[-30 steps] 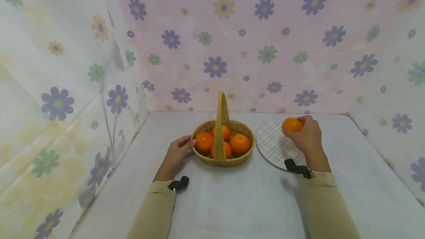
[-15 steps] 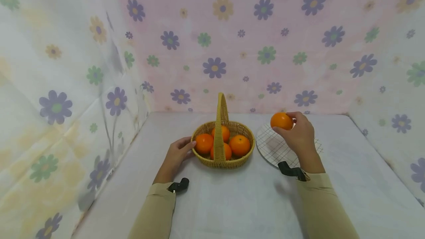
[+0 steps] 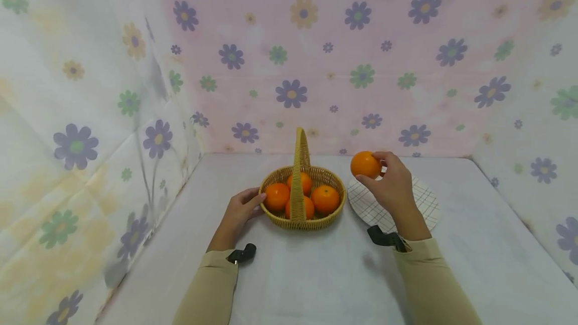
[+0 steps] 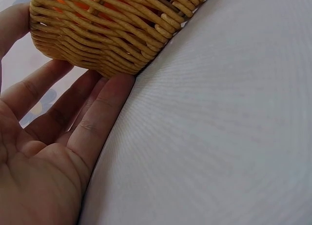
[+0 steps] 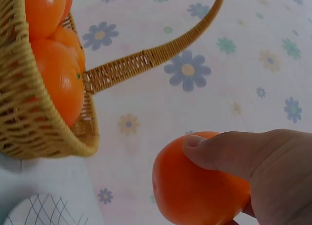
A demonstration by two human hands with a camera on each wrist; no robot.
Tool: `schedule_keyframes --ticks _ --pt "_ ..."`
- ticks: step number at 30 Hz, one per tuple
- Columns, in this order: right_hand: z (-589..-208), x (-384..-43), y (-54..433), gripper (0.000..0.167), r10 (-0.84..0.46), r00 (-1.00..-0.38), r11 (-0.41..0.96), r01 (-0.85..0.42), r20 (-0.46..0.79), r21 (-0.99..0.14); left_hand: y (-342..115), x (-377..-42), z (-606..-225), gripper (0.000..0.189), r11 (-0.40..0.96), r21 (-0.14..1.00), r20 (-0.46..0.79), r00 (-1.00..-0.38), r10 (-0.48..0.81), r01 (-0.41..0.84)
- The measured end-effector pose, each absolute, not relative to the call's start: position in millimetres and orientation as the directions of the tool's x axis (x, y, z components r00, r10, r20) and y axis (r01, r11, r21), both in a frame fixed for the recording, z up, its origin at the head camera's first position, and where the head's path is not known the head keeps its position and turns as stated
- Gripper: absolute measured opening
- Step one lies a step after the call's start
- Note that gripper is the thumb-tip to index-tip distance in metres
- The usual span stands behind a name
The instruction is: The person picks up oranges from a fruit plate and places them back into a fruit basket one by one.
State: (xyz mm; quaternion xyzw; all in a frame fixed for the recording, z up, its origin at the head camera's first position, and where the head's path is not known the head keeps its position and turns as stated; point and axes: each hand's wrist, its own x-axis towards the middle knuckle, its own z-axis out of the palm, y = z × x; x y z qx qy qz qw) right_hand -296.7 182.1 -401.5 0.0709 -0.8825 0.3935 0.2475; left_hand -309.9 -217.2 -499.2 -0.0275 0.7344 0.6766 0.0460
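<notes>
A yellow-brown wicker basket [image 3: 311,224] with a tall arched handle stands on the table, holding several oranges [image 3: 325,199]. My left hand [image 3: 237,214] grips its left end, thumb at the rim; in the left wrist view the fingers [image 4: 92,117] lie against the woven outer wall, low by the tabletop. To the right of the basket, my right hand [image 3: 394,187] holds one orange [image 3: 365,165] in the air between thumb and fingers. That orange is above the left part of a round white plate [image 3: 426,202] with a dark grid pattern. The right wrist view shows the thumb across the orange [image 5: 195,186].
White cloth covers the table [image 3: 307,275]. Flower-printed fabric walls [image 3: 329,64] enclose the back and both sides. The basket's handle [image 5: 151,56] rises high over its middle.
My right hand has carried the orange leftward from over the plate, nearer to the basket, uncovering more of the plate. The left hand and basket stay in place.
</notes>
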Motion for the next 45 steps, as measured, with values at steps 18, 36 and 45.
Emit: schedule_keyframes --ticks 18,36,45 --pt "-393 -276 135 0.068 -0.112 -0.812 0.640 -0.500 0.573 -0.583 -217 -309 -500 0.072 0.126 0.986 -0.114 -0.993 0.012 -0.112" --pt "-417 -274 99 0.064 -0.282 -0.741 0.604 -0.631 0.610 -0.487 -215 -308 -496 0.062 0.081 0.991 -0.107 -0.994 0.031 -0.104" --pt "-429 -279 94 0.061 -0.290 -0.714 0.580 -0.660 0.637 -0.476 -217 -308 -495 0.067 0.120 0.987 -0.113 -0.993 0.025 -0.109"
